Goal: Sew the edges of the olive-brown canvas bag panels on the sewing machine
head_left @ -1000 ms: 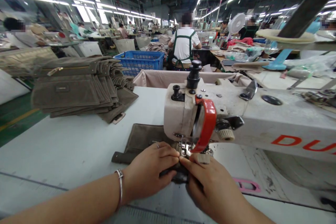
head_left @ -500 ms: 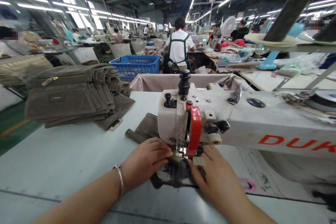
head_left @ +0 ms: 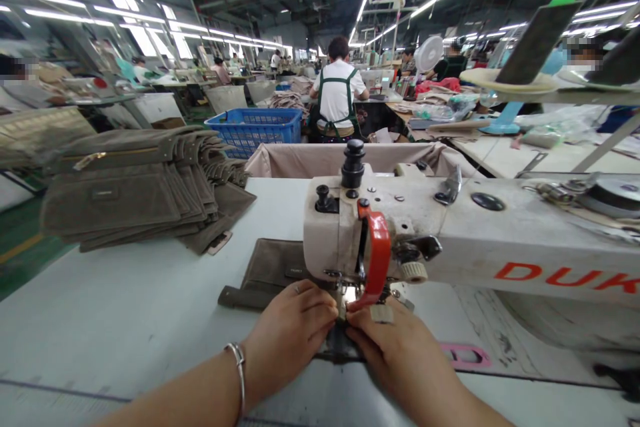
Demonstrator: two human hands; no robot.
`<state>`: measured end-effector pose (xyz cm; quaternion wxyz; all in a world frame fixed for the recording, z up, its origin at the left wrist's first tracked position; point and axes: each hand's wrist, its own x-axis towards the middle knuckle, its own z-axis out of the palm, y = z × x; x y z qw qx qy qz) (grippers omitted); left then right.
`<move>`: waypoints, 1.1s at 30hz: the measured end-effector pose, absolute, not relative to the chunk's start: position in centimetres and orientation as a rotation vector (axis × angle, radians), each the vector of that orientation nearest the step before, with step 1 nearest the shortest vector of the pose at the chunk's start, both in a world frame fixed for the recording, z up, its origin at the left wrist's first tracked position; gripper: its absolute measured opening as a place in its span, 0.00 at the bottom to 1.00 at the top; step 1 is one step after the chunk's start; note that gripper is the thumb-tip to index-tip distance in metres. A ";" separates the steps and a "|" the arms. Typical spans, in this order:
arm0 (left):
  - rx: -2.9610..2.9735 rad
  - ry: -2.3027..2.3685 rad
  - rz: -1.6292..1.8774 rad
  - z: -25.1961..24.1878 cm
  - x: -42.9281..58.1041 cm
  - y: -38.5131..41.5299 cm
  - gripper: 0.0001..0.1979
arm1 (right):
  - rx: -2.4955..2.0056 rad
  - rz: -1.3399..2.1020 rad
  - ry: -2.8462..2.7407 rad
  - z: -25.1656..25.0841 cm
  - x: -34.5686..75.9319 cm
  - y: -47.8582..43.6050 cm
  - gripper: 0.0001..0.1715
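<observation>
Left hand: the left hand [head_left: 290, 340] lies on a dark fabric [head_left: 340, 349] just left of the presser foot [head_left: 347, 293], its fingers pointing right. A silver bangle [head_left: 239, 367] circles the wrist, and a ring [head_left: 298, 289] sits on one finger.

Right hand: the right hand [head_left: 400, 347] lies on the same dark fabric just right of the presser foot, its fingers pointing left, close to the left hand's fingertips.

Grip: each hand's fingers lie together on the fabric, and the two hands are almost touching. Whether either hand is pinching the fabric, I cannot tell.

Work piece: a taupe suede panel [head_left: 275, 270] lies flat on the worktop, running under the machine head toward the needle area. Whether it joins the dark fabric is hidden.

Machine: an off-white industrial sewing machine [head_left: 360, 240] stands over the hands, with a red guard [head_left: 376, 257] on its head and red lettering on its arm.

Worktop: a white worktop [head_left: 125, 300] carries the machine. Near its far left edge lies a stack of taupe suede zip pouches [head_left: 130, 190].

Beyond the worktop: a blue plastic crate [head_left: 253, 130] stands past the far edge, and a co-worker in a green apron [head_left: 335, 90] sits further away, back turned.
</observation>
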<state>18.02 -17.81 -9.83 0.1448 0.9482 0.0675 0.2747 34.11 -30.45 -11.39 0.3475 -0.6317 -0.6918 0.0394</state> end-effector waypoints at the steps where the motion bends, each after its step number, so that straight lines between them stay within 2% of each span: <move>1: 2.736 0.207 0.796 -10.0 18.0 -17.9 0.06 | -1.640 0.107 -1.792 -11.5 34.1 -30.5 0.09; 13: 2.712 0.332 0.693 -9.6 19.1 -16.7 0.05 | -1.663 -0.186 -1.858 -11.1 34.4 -29.4 0.11; 33: 2.720 0.393 0.732 -10.2 19.4 -16.3 0.05 | -1.765 -0.221 -1.822 -11.2 34.3 -29.0 0.12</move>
